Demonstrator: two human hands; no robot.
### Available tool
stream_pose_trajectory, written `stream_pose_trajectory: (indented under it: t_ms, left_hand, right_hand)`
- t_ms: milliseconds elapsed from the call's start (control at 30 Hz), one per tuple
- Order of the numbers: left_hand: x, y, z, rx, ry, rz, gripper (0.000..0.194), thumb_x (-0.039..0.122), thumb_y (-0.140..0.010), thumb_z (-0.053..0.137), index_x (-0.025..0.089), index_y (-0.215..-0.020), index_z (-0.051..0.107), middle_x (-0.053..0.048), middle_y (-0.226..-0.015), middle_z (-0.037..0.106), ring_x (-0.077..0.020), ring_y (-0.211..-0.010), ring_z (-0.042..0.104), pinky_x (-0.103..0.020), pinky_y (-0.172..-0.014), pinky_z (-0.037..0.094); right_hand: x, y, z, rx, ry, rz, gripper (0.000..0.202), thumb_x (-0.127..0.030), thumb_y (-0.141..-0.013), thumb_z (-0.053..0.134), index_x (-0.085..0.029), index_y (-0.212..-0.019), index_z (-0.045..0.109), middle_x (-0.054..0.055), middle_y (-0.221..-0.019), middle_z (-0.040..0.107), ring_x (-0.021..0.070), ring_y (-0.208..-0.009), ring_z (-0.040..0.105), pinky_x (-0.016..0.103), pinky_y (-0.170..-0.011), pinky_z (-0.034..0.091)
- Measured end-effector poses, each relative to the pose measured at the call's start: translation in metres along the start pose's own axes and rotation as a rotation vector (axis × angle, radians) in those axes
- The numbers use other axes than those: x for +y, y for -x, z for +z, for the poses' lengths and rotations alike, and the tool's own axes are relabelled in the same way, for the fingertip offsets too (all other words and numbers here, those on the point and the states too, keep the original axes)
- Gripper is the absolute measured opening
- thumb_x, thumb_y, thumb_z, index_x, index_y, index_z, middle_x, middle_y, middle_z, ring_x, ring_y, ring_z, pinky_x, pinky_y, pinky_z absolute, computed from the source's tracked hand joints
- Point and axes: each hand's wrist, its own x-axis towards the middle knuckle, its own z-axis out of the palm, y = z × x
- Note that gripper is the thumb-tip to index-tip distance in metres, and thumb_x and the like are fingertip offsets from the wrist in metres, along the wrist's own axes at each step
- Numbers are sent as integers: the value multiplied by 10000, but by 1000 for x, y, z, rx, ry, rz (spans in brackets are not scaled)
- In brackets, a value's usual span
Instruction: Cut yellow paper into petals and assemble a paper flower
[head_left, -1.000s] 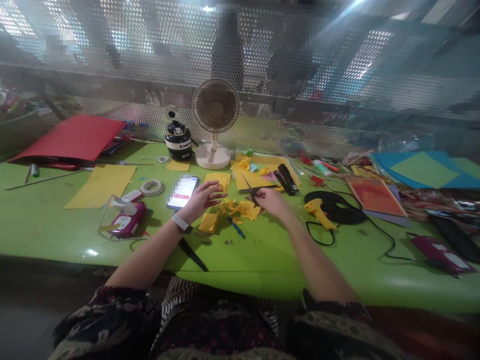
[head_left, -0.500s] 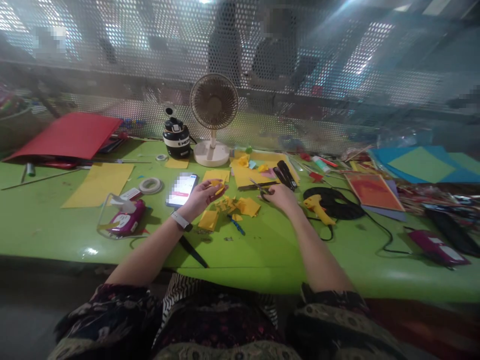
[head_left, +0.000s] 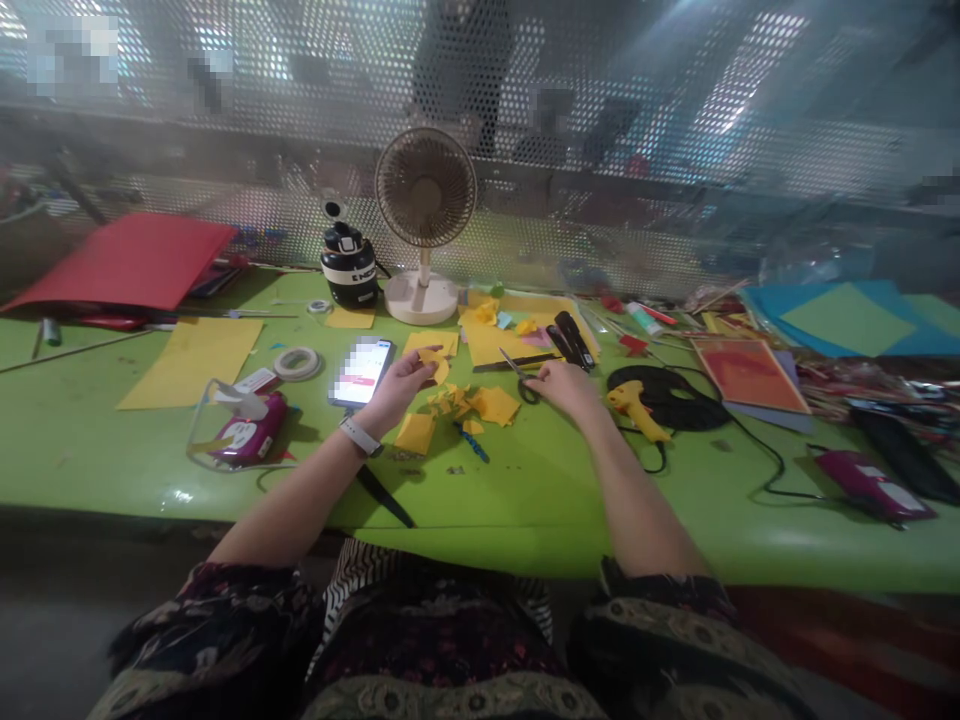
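My left hand point(head_left: 401, 388) is closed in a pinch on a small cut piece of yellow paper point(head_left: 435, 366). It hovers just right of a lit phone point(head_left: 361, 372). My right hand point(head_left: 566, 387) has its fingers closed at the handles of a pair of scissors point(head_left: 517, 372), whose blades point up and to the left, away from me. Between my hands lie crumpled yellow paper scraps point(head_left: 450, 402), a folded yellow piece point(head_left: 415, 434) and a twisted blue strip point(head_left: 474, 446).
A fan point(head_left: 425, 188) and a black bottle point(head_left: 350, 270) stand at the back. Beyond my right hand lie a black stapler point(head_left: 574, 340) and a yellow glue gun point(head_left: 637, 410) with its cord. On the left are a tape roll point(head_left: 297, 364) and yellow sheet point(head_left: 196, 362).
The paper piece in my left hand has turned and shows more of its face. My right hand stays at the scissors, with more of their handles showing.
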Motion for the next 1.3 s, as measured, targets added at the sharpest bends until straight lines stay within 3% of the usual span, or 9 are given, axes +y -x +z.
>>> stream_pose_trajectory:
  t_ms: [67, 233, 367, 500, 800, 967, 1100, 1200, 1300]
  left_hand:
    - [0, -1, 0, -10, 9, 4, 382, 206, -785, 713, 208, -1162, 655, -19, -996, 709, -115, -878, 628, -229, -787, 492]
    - [0, 0, -2, -19, 23, -31, 341, 167, -778, 710, 179, -1116, 669, -37, -1010, 711, -120, -900, 630, -251, -825, 493]
    - [1, 2, -3, -3, 13, -49, 395, 178, -743, 754, 175, -1130, 671, -32, -930, 709, -109, -819, 618, -268, -807, 491]
    - [0, 0, -3, 34, -62, -4, 324, 213, -712, 774, 174, -1026, 703, -32, -921, 715, -114, -787, 606, -266, -759, 475]
    - [-3, -1, -2, 9, -14, -13, 272, 133, -733, 712, 177, -1001, 695, -14, -942, 708, -92, -785, 602, -240, -774, 503]
    - [-4, -1, 0, 5, 77, -81, 308, 103, -745, 710, 156, -1046, 672, -4, -843, 692, -100, -798, 645, -297, -907, 520]
    - [-6, 0, 2, 16, 114, -128, 327, 79, -754, 714, 145, -1067, 645, -17, -851, 712, -109, -814, 682, -308, -936, 524]
    - [-8, 2, 5, 26, 112, -162, 276, 59, -771, 704, 138, -1022, 620, -26, -868, 727, -107, -797, 695, -313, -939, 530]
    - [-7, 8, 12, -41, 95, -187, 267, 56, -791, 701, 134, -1031, 613, -40, -915, 734, -110, -815, 700, -332, -958, 527]
  right_hand:
    - [-14, 9, -4, 30, -80, -136, 164, -329, -876, 661, -184, -937, 708, 87, -1016, 727, 207, -861, 658, 285, -666, 426]
    - [-51, 35, 7, -238, -299, -543, 219, -322, -878, 686, -180, -1042, 714, 92, -1087, 687, 188, -884, 650, 313, -779, 477]
    - [-62, 42, 22, -326, -250, -630, 282, -249, -861, 709, -182, -1134, 693, 101, -1106, 673, 202, -903, 641, 327, -788, 471]
    - [-58, 38, 30, -337, -205, -705, 202, -216, -871, 684, -199, -1071, 712, 84, -1054, 669, 208, -931, 628, 326, -801, 456]
    - [-58, 37, 29, -365, -189, -632, 108, -163, -840, 701, -169, -947, 691, 61, -959, 645, 174, -840, 602, 292, -733, 426]
    - [-56, 36, 30, -319, -244, -597, 62, -199, -826, 725, -171, -862, 683, 70, -1017, 634, 187, -906, 602, 316, -774, 431]
    - [-57, 37, 21, -267, -393, -511, 31, -200, -877, 652, -188, -880, 680, 49, -909, 690, 176, -817, 627, 316, -751, 453]
    - [-59, 40, 13, -107, -542, -501, 74, -242, -895, 624, -207, -894, 690, 23, -844, 708, 168, -768, 638, 310, -749, 480]
    - [-60, 41, 16, 107, -661, -609, 108, -268, -903, 619, -201, -905, 704, 29, -867, 720, 168, -777, 651, 300, -756, 500]
